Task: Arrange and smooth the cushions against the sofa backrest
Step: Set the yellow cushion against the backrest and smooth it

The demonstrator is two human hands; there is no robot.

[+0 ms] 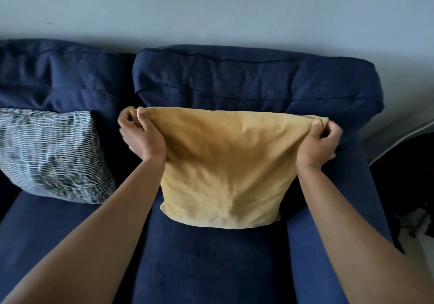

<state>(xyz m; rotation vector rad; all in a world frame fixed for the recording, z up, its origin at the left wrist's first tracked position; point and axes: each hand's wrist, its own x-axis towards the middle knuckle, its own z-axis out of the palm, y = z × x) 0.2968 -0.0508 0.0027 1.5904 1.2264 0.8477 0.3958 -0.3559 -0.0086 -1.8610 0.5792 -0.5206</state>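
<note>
Pinching the 2 upper corners of the mustard cushion [225, 162], my left hand [141, 137] and right hand [317, 144] are each clamped on its fabric. Its lower edge rests on the navy sofa seat [206, 263]; its back leans on the right backrest cushion [246, 80]. 1 patterned grey cushion [51, 153] stands to the left, against the left backrest cushion [58, 73].
</note>
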